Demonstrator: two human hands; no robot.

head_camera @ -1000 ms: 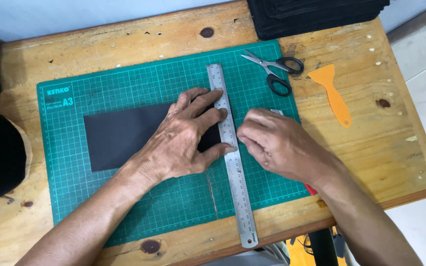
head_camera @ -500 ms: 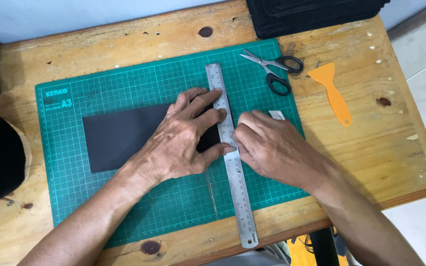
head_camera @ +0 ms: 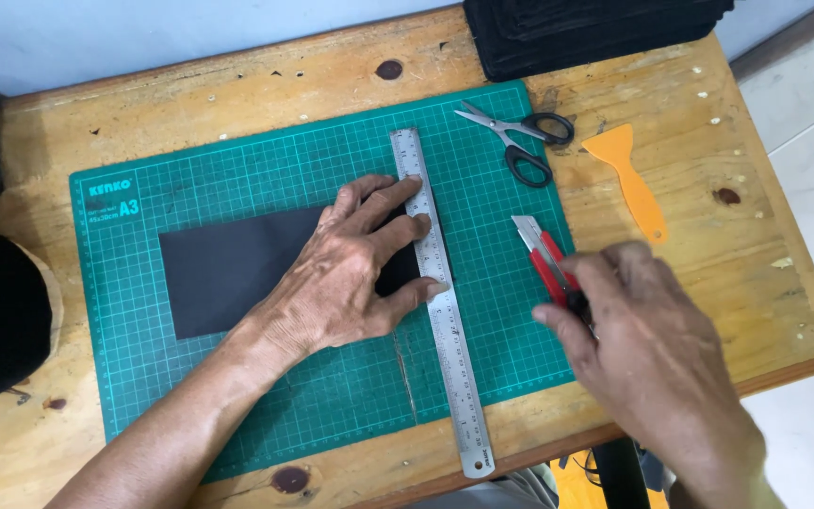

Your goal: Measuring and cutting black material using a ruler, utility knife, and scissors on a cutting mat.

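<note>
The black sheet point(head_camera: 237, 269) lies on the green cutting mat point(head_camera: 190, 170), pinned with the steel ruler point(head_camera: 440, 302) under the spread left hand point(head_camera: 350, 283). Right of the ruler, the right hand point(head_camera: 652, 358) pinches a red knife point(head_camera: 544, 259), off the sheet; no strip lies cut free.

Flat black sheet point(head_camera: 237, 269) under steel ruler point(head_camera: 440, 292); red cutter point(head_camera: 544, 259) alongside.

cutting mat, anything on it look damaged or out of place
One thing: the green cutting mat has a long scored groove running toward its near edge, just left of the steel ruler. Otherwise tidy: the left hand presses the black sheet and ruler, the right hand holds a red utility knife.
</note>
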